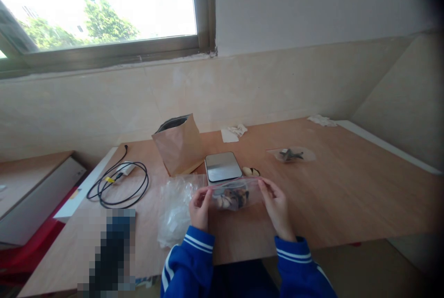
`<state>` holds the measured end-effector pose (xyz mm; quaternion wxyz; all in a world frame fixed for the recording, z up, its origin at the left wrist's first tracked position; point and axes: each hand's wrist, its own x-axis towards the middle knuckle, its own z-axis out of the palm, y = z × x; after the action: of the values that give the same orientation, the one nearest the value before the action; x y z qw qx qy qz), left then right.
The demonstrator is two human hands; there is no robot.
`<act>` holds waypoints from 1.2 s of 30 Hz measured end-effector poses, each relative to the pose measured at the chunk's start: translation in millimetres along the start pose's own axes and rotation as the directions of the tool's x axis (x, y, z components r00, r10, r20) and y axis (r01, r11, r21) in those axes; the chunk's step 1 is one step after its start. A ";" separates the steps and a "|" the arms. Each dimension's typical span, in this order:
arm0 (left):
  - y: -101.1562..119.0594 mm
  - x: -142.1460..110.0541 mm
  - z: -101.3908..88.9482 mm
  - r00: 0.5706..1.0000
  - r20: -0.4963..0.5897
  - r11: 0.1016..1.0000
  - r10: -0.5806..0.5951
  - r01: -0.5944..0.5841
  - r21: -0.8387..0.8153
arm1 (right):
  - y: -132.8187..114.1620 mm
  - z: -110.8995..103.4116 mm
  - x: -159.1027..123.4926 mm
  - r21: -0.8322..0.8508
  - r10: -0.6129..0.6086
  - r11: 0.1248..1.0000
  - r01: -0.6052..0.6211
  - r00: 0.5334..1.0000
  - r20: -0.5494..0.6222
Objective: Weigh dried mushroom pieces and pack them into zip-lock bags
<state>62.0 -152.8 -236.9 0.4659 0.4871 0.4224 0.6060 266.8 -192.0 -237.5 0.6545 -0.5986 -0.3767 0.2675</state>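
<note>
Between my two hands is a clear zip bag (255,196) with brown, white and dark pieces inside; I cannot make out exactly what they are. My left hand (200,205) pinches the bag's top left corner, and my right hand (275,203) pinches its top right corner. Just behind the bag sits a small silver-topped scale (224,166). A pale, dark-striped piece (250,172) lies by the scale's right side. To the left of my left hand is a pile of clear plastic bags (176,215).
An open brown paper pouch (180,148) stands behind the scale. A black cable (147,182) lies coiled at left. Another clear bag with dark contents (291,155) rests at right. Crumpled tissue (237,130) lies near the wall. A pixelated dark object covers the front left.
</note>
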 end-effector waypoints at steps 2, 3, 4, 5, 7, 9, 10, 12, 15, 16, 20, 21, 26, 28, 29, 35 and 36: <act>0.2 -0.4 -0.4 1.000 0.013 1.000 0.008 -0.008 0.007 | -1.0 -2.4 -0.8 -0.008 0.005 1.000 -0.005 1.000 0.020; 0.4 -0.6 -0.4 1.000 0.017 1.000 0.012 -0.012 0.013 | -1.8 -3.4 -1.4 -0.018 0.006 1.000 -0.005 1.000 0.029; 0.7 -0.8 -0.2 1.000 0.018 1.000 0.019 -0.020 0.018 | -2.6 -4.3 -2.1 -0.030 0.006 1.000 -0.006 1.000 0.029; 1.0 -1.1 0.1 0.999 0.015 0.999 0.029 -0.029 0.023 | -3.2 -5.1 -2.9 -0.045 0.009 0.999 -0.007 1.000 0.025; 1.6 -1.3 1.0 0.999 0.004 0.999 0.044 -0.044 0.026 | -3.7 -5.9 -4.3 -0.068 0.013 0.998 -0.012 1.000 0.004; 2.0 -1.1 2.0 0.999 -0.015 0.999 0.041 -0.041 0.019 | -2.6 -5.7 -5.4 -0.070 0.010 0.997 -0.012 1.000 -0.029; 2.1 -0.8 2.5 0.999 -0.027 0.999 0.032 -0.032 0.012 | -1.5 -5.3 -5.7 -0.065 0.006 0.998 -0.009 0.999 -0.042; 2.0 -0.1 2.8 0.999 -0.041 1.000 0.014 -0.014 0.004 | 1.2 -4.2 -6.0 -0.052 0.003 0.999 -0.006 0.998 -0.063; 0.7 1.1 2.0 0.999 -0.032 1.000 0.018 -0.017 0.017 | 4.6 -2.3 -5.9 -0.040 0.016 0.999 -0.019 0.997 -0.073; 0.1 1.3 1.5 0.999 -0.025 0.999 0.024 -0.024 0.026 | 5.0 -1.6 -5.9 -0.033 0.025 0.999 -0.027 0.997 -0.072; -1.5 1.1 -0.1 0.999 -0.011 0.997 0.044 -0.043 0.061 | 2.2 2.9 -7.3 0.042 0.054 0.998 -0.051 0.996 -0.065; -1.6 0.8 -0.1 0.999 -0.013 0.997 0.046 -0.045 0.062 | 1.0 4.4 -8.2 0.066 0.059 0.996 -0.055 0.996 -0.060; -0.1 -1.0 1.6 1.000 -0.012 0.997 0.003 -0.004 -0.072 | 0.4 11.7 -13.4 0.141 0.058 0.988 -0.065 0.997 0.052; 0.6 -1.2 2.4 1.000 0.019 0.994 -0.017 0.019 -0.104 | 3.3 13.8 -14.6 0.151 0.070 0.985 -0.082 0.994 0.081; 0.7 -1.2 2.5 0.999 0.042 0.995 -0.022 0.026 -0.096 | 4.9 14.5 -14.9 0.155 0.080 0.983 -0.093 0.993 0.085; -1.0 -0.3 0.6 0.993 0.116 1.000 0.003 0.000 -0.022 | 7.6 13.1 -15.9 0.217 0.165 0.957 -0.194 0.975 0.146; -1.4 0.0 0.2 0.993 0.119 1.000 0.012 -0.009 -0.020 | 7.0 12.3 -16.0 0.221 0.177 0.953 -0.209 0.972 0.157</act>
<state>62.4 -152.5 -238.3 0.4920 0.5201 0.3851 0.5823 248.3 -196.7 -247.2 0.6645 -0.5312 -0.3253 0.4129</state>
